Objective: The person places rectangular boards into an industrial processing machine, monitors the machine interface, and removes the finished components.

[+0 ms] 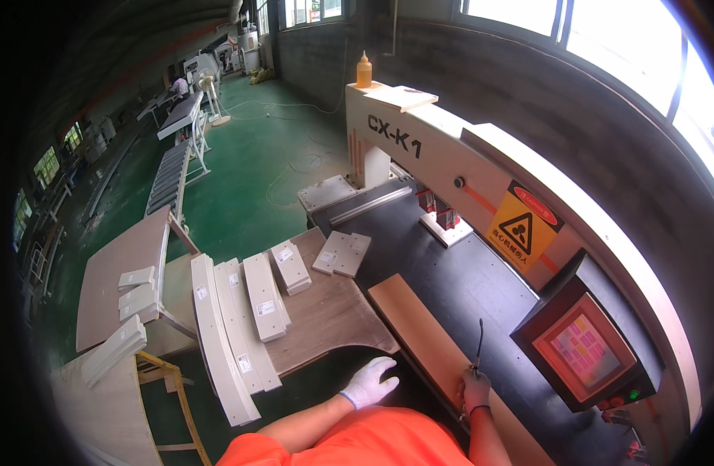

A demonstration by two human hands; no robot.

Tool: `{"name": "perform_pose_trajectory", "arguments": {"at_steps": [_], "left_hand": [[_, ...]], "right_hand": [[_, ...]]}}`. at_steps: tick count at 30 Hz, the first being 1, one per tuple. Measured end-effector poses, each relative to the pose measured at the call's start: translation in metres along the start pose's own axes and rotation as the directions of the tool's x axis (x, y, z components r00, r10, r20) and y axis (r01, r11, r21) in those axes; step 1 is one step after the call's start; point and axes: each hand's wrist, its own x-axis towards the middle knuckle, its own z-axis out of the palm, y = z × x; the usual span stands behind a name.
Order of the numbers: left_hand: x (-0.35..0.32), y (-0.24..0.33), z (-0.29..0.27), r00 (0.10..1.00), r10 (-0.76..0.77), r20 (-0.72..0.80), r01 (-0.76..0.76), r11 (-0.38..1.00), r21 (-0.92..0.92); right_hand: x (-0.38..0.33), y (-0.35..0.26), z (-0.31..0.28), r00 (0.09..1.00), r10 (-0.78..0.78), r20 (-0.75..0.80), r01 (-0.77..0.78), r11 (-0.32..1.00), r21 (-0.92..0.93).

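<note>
My left hand [370, 383], in a white glove, hovers near the front edge of the brown side table with its fingers apart and nothing in it. In my gloved right hand [475, 391] is a thin black rod-like tool [480, 342], pointing up and away from me; its lower end is hidden in the fingers. That hand is over a long brown board [423, 327] lying along the near edge of the machine's black bed [450, 283]. Pale labelled panels in stacks lie on my left, including long curved strips [217, 342] and shorter pieces [264, 299].
A white machine beam [435, 151] spans the bed, with a lit control screen [582, 349] at right and a pale block [445, 230] under its red clamps. A yellow bottle [364, 71] stands on top. Farther left are a roller conveyor [170, 171] and fan [208, 85].
</note>
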Motion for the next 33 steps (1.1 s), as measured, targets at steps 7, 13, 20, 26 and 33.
{"name": "perform_pose_trajectory", "arguments": {"at_steps": [7, 13, 20, 26, 33], "left_hand": [[0.133, -0.002, -0.010, 0.993, 0.045, 0.114, -0.061, 0.988, 0.144], [0.244, -0.015, 0.001, 0.998, -0.022, 0.063, 0.012, 0.988, 0.152], [0.274, -0.075, -0.022, 0.995, -0.097, 0.003, 0.095, 0.977, 0.190], [0.328, -0.147, -0.070, 0.991, -0.054, -0.120, 0.084, 0.963, 0.257], [0.430, -0.183, -0.051, 0.962, -0.041, -0.271, 0.141, 0.922, 0.361]], "right_hand": [[-0.028, 0.003, -0.038, 0.993, -0.055, 0.105, 0.056, 0.998, -0.002], [0.034, -0.151, 0.032, 0.992, 0.054, 0.117, -0.032, 0.983, -0.179], [0.241, -0.269, 0.163, 0.989, 0.138, 0.058, -0.130, 0.984, -0.119], [0.419, -0.249, 0.178, 0.963, -0.237, 0.127, 0.241, 0.554, -0.797], [0.330, -0.261, 0.218, 0.935, -0.304, 0.185, 0.314, 0.462, -0.829]]}}
